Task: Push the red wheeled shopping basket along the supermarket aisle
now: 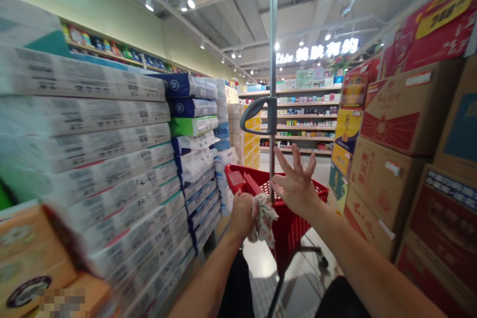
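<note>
My left hand (243,213) is closed at the near end of a red shopping cart (286,228), with a pale patterned cloth (264,217) bunched beside its fingers. The cloth hangs down over the cart's near side. My right hand (297,184) is raised above the cart basket, fingers spread, holding nothing. Its fingertips are near a grey metal pole (273,54) that rises from the cart and bears a dark grey loop handle (259,115).
Tall stacks of wrapped paper packs (122,159) line the left side. Piled cartons (389,119) stand close on the right. Shelves of small goods (301,113) cross the far end. An orange pack (33,253) lies at the lower left.
</note>
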